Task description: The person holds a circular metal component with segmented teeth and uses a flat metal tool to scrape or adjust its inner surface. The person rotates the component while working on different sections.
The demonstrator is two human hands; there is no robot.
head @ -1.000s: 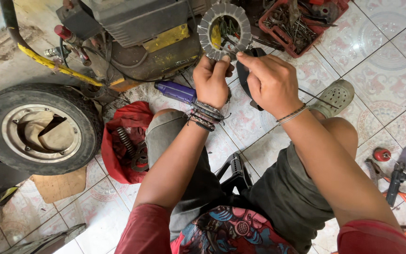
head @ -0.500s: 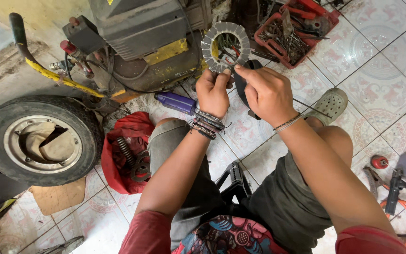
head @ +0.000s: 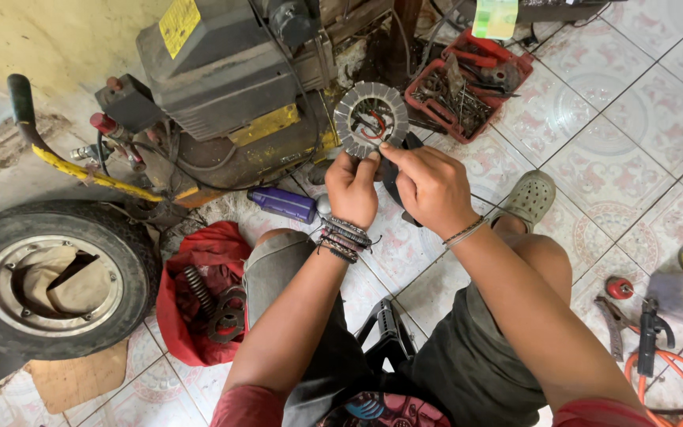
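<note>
My left hand (head: 352,188) grips the lower edge of a round grey toothed ring (head: 371,119), a coil plate with red wiring in its middle, and holds it upright in front of me. My right hand (head: 430,186) is beside it, with its fingertips pinching at the ring's bottom rim and a dark part behind the palm. Beaded bracelets circle my left wrist and a thin band my right. Both forearms reach out over my bent knees.
A grimy engine unit (head: 223,87) with a yellow bar stands ahead. A tyre on its rim (head: 49,277) lies at the left, next to a red cloth (head: 199,292) with springs. A purple can (head: 282,203), a red parts tray (head: 468,79), pliers (head: 646,336) and an orange hose (head: 666,379) lie around.
The view has tilted, so the ring and both hands sit lower in the frame. My hands keep the same hold on the ring, with the right fingers shifting along its lower edge.
</note>
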